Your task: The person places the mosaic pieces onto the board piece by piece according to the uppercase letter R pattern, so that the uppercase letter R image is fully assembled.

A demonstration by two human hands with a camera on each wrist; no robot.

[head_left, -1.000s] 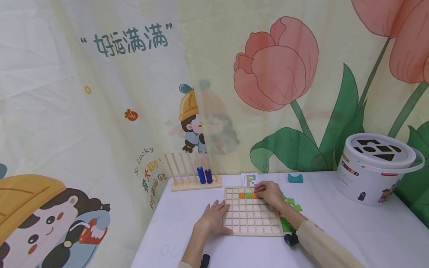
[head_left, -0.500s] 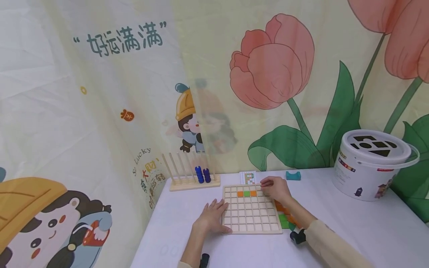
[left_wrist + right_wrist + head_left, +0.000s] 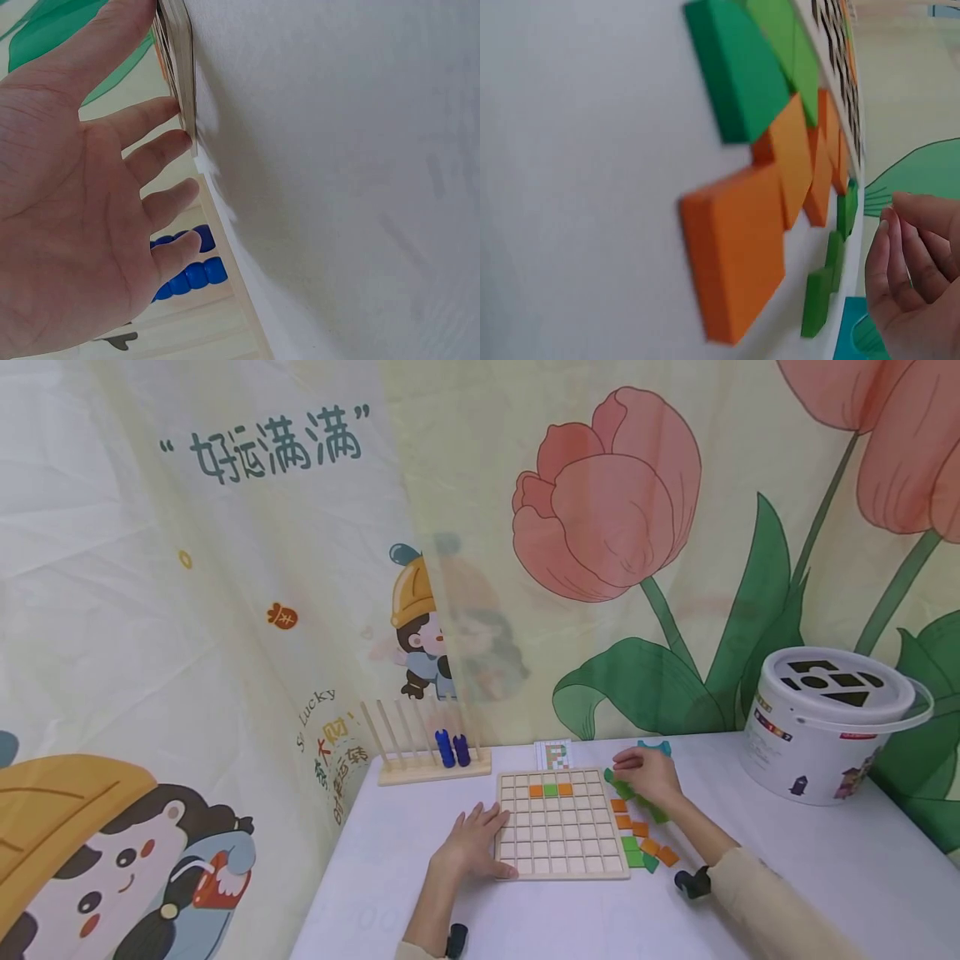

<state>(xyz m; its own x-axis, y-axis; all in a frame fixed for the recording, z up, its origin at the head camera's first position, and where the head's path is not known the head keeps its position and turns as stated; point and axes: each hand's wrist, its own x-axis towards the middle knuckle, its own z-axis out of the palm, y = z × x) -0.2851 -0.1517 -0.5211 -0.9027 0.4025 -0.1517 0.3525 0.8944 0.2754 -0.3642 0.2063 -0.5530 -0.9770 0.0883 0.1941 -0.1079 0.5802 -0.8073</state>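
My left hand (image 3: 471, 845) rests at the left edge of a wooden grid board (image 3: 562, 877), fingers extended. In the left wrist view, fingertips of that hand (image 3: 82, 195) touch the board's side (image 3: 180, 67). Near the board's top lie an orange tile (image 3: 536, 791), a green tile (image 3: 551, 790) and another orange tile (image 3: 565, 789) in one row. My right hand (image 3: 651, 777) hovers right of the board, above several green tiles (image 3: 624, 790). In the right wrist view, the right hand (image 3: 919, 262) has loosely bent fingers drawn together, with nothing visible between them.
Loose orange tiles (image 3: 649, 846) and light green tiles (image 3: 632, 852) lie along the board's right side. Behind stand a pegged bead rack (image 3: 435, 770), a pattern card (image 3: 553, 755), a teal block (image 3: 660, 747) and a white lidded bucket (image 3: 817, 752).
My right hand has moved from the row of tiles on the board rightward to the loose green tiles. The second orange tile stays in the row. The left hand keeps its place at the board.
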